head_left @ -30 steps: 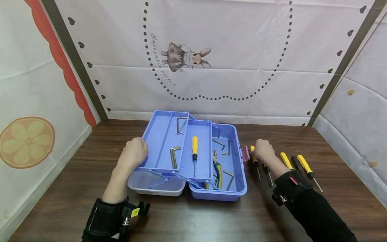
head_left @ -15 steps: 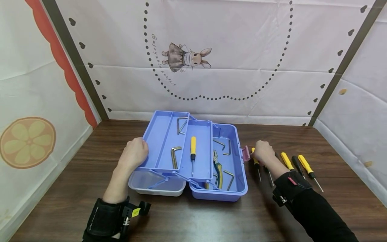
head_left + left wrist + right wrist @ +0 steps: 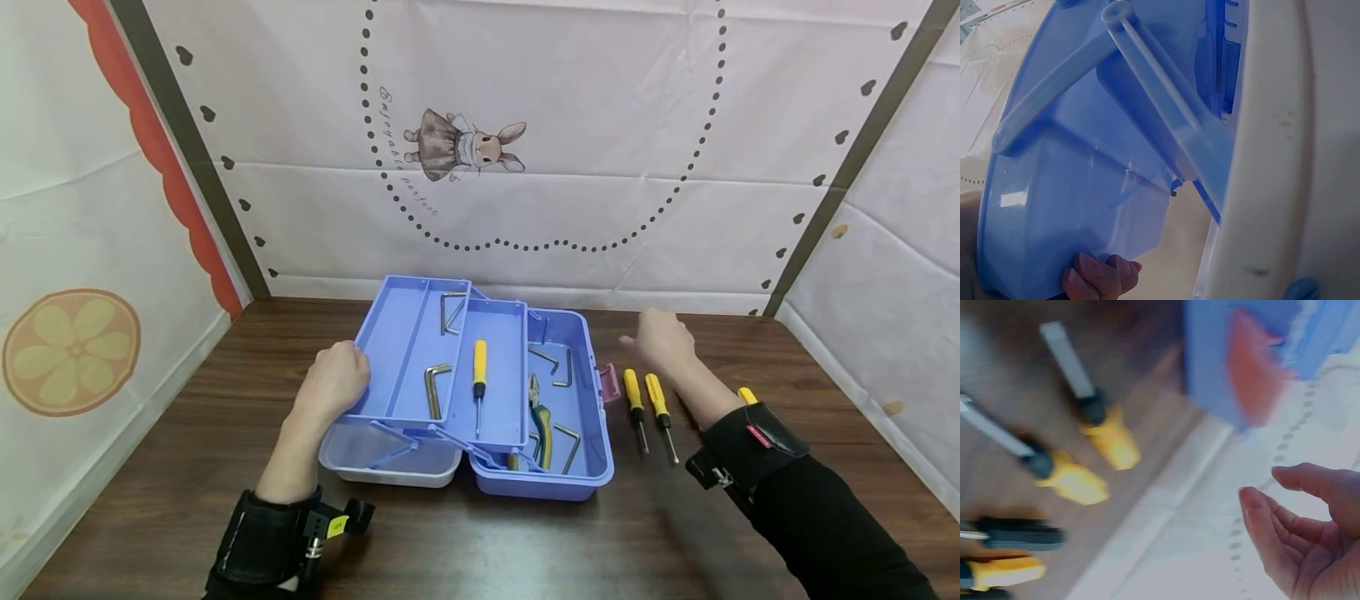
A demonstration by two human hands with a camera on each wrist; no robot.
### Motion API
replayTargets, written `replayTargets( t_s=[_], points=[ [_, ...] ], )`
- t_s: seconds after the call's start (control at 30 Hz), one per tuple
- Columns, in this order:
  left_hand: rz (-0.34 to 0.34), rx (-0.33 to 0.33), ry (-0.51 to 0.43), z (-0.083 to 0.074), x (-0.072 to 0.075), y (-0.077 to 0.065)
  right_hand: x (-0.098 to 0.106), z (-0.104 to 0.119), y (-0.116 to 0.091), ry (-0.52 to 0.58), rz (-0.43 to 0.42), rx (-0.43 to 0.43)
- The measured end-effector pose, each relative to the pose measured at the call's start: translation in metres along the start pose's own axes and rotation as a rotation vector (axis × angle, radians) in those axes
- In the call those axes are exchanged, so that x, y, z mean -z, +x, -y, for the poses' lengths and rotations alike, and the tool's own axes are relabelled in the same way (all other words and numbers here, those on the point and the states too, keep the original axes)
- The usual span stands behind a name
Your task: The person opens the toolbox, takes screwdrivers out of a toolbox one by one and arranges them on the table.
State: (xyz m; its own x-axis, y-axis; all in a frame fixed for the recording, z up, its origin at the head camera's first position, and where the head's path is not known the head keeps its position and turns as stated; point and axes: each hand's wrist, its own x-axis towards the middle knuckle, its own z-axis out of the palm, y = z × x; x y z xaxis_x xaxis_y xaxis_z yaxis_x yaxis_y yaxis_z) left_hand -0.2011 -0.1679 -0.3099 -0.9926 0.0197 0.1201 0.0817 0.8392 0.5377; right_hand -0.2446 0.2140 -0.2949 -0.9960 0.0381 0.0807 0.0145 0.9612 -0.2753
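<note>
My left hand [image 3: 335,382] grips the left edge of the raised upper tray [image 3: 401,350] of a blue toolbox [image 3: 595,433]; in the left wrist view its fingers [image 3: 1099,275] curl round the tray's underside. Raised above the table to the right of the box, my right hand [image 3: 663,343] holds nothing. Its fingers [image 3: 1266,531] are loosely bent, with the thumb apart. Nearest to it lie two yellow-handled screwdrivers [image 3: 633,390], side by side by the pink latch [image 3: 609,382]. Another yellow screwdriver [image 3: 480,360] rests in the middle tray [image 3: 498,333].
Hex keys [image 3: 431,390] lie in the upper tray and in the box bottom, where pliers [image 3: 542,425] also lie. The translucent lid [image 3: 390,473] is folded out at the left. A black-handled tool [image 3: 1022,532] and more yellow handles lie partly under the right forearm. A white fabric wall [image 3: 570,208] stands behind.
My right hand has lifted off the screwdrivers and moved up and away toward the back, uncovering two of them. The screwdriver in the middle tray rolled slightly left earlier. The left hand stays put.
</note>
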Motion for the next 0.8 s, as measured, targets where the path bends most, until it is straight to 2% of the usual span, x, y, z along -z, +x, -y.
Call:
replayTargets(
  t_s=[0.1, 0.3, 0.43, 0.6, 0.8],
  points=[
    [0.0, 0.0, 0.0, 0.0, 0.0, 0.0, 0.008, 0.022, -0.002, 0.041, -0.058, 0.091],
    [0.001, -0.006, 0.003, 0.001, 0.0, 0.001, 0.008, 0.071, -0.007, 0.152, -0.047, 0.235],
    [-0.003, -0.008, 0.011, 0.002, 0.001, 0.001, -0.002, 0.103, -0.007, 0.204, -0.03, 0.283],
    [-0.002, -0.008, 0.014, 0.002, 0.001, 0.001, -0.018, 0.136, -0.007, 0.208, 0.032, 0.262],
    [0.004, -0.006, 0.011, 0.001, 0.001, 0.001, -0.035, 0.159, -0.006, 0.132, 0.125, 0.229]
  ],
)
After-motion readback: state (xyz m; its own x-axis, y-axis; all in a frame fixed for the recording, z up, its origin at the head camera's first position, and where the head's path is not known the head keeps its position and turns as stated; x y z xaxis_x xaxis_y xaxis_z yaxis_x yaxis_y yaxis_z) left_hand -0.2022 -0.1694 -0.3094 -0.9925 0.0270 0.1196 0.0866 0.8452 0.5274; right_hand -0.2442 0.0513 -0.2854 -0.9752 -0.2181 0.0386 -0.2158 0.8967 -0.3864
